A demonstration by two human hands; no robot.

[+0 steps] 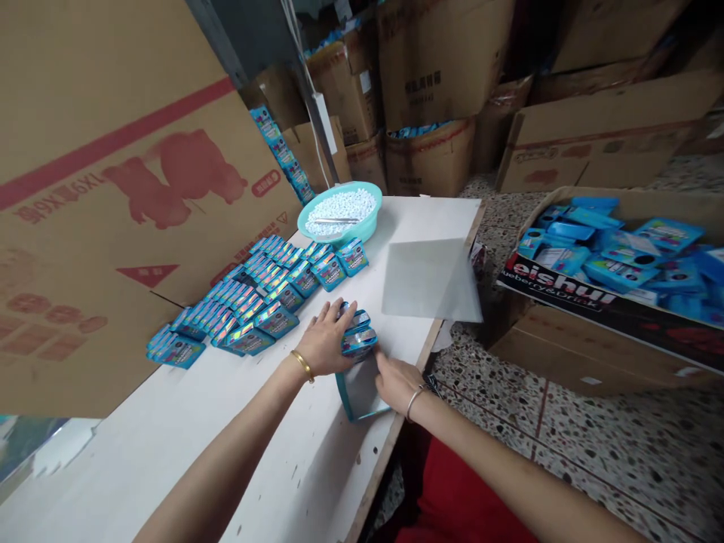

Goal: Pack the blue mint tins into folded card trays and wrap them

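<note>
My left hand [323,343] is closed over a few small blue packs [359,341], with its fingers across their far side. They stand together at the far end of a shallow open box with teal edges [346,403]. My right hand [397,383] has its fingers curled at the box's near right side, and the index fingertip reaches the packs. Its palm side is hidden. Left of my hands, several rows of matching blue packs [274,320] stand on the white table [271,445].
A turquoise bowl [370,226] of small white pieces holds a metal tool. Translucent sheets [430,279] lie near the table's right edge. A large carton [113,188] rises on the left. An open carton [566,290] of blue packs stands on the right; more cartons [435,68] are stacked behind.
</note>
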